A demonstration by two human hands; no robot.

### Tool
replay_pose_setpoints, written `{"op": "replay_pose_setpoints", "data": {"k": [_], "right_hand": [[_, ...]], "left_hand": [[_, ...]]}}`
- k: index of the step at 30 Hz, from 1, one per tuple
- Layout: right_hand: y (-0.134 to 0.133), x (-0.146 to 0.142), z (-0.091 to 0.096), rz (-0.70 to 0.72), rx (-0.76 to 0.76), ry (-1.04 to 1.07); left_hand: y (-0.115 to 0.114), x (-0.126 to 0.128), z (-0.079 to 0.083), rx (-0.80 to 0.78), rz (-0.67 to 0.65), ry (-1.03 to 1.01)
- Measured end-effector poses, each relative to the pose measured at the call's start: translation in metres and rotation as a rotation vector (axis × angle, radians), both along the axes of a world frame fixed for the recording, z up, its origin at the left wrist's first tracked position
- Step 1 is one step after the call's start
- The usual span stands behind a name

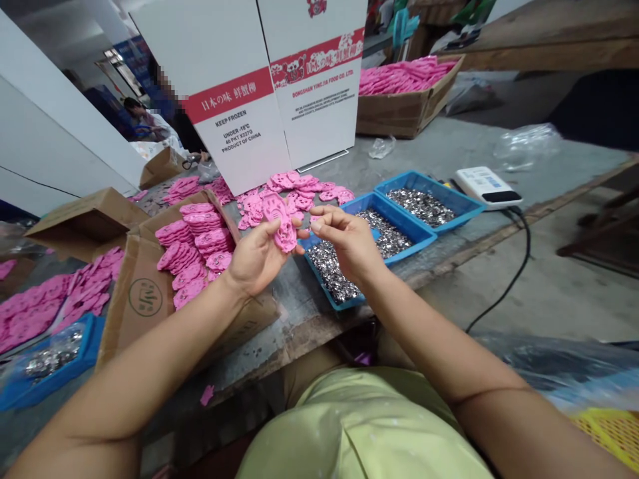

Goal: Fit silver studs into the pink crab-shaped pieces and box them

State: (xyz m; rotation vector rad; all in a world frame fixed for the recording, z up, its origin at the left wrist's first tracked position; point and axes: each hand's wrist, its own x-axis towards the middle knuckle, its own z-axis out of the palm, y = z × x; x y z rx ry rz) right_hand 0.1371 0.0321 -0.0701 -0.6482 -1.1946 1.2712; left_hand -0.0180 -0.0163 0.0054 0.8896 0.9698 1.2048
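My left hand (258, 256) is closed around a flat, moulded pink piece (280, 223) with cut-out shapes, held up above the table. Just to its right, my right hand (349, 241) pinches with thumb and forefinger; whatever sits between the fingertips is too small to make out. Beneath the right hand stands a blue tray (428, 234) of small shiny metal parts (327, 269). Loose pink pieces (312, 189) lie behind my hands. Left of my left hand, a cardboard box (137, 293) holds stacked pink pieces (192, 249).
A second blue tray (469, 206) of metal parts stands beside a white scale (486, 186) with a black cable. Tall white cartons (239, 86) rise behind the pieces. Another box (399, 113) of pink pieces is at the back. A further blue tray (90, 346) sits left.
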Motion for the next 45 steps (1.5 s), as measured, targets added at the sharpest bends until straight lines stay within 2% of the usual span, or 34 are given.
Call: {"op": "replay_pose_setpoints", "data": {"k": [6, 14, 22, 36, 41, 45], "right_hand": [[-0.014, -0.009, 0.006, 0.052, -0.008, 0.073], [-0.021, -0.017, 0.014, 0.03, -0.024, 0.167], [-0.024, -0.017, 0.021, 0.027, -0.008, 0.109], [-0.025, -0.022, 0.019, -0.008, -0.019, 0.074], [-0.026, -0.028, 0.018, -0.045, -0.01, 0.124], [-0.025, -0.032, 0.016, -0.017, -0.043, 0.238]], "left_hand": [[-0.004, 0.001, 0.001, 0.157, -0.018, 0.014], [-0.009, 0.006, 0.001, 0.334, 0.003, 0.106], [-0.009, 0.005, -0.002, 0.379, -0.001, 0.127], [-0.01, 0.007, -0.003, 0.404, 0.04, 0.147], [-0.008, 0.004, -0.007, 0.463, 0.025, 0.141], [-0.002, 0.0, -0.014, 0.544, -0.022, 0.144]]}}
